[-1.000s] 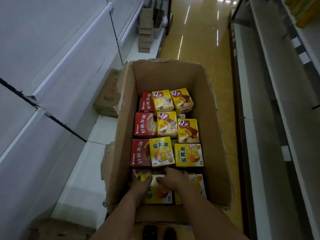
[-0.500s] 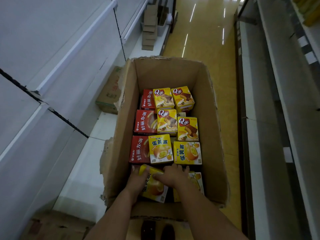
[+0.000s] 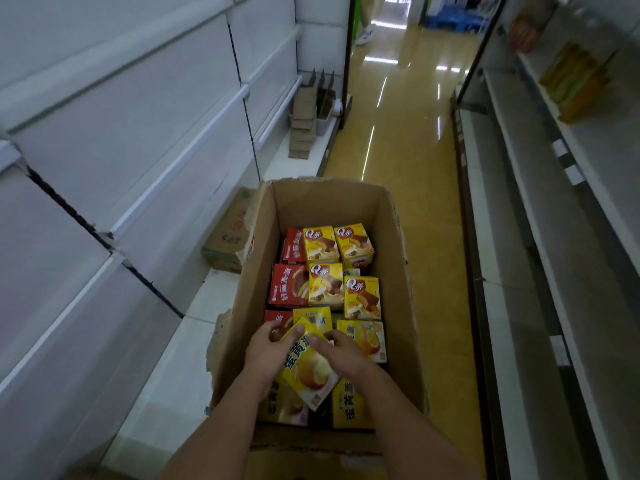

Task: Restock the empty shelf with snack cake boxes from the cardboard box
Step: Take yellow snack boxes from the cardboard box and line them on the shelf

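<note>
1. Down at the near end of the cardboard box (image 3: 242, 306), both hands are closed on one yellow snack cake box (image 3: 308, 367), which sits tilted, one corner up, above the packs beneath it
2. The left hand (image 3: 266, 351) grips its left edge with the fingers curled over the top corner; the right hand (image 3: 341, 355) presses against the right edge, fingers spread across the face
3. More yellow and red packs (image 3: 325, 282) fill the rest of the carton in rough rows, so the held box is touching or just over its neighbours
4. To do this step well, I would lift straight up until the lower corner clears the carton wall, keeping pressure even on both sides so the thin card does not buckle
5. The white shelf (image 3: 138, 341) stands bare just beside the carton on the left; the turn toward it looks short, and the box should go down flat with its printed face outward
6. The likely risk is snagging the torn carton rim (image 3: 221, 327) on the way out, so keep the box level and well inside the opening as it rises
</note>
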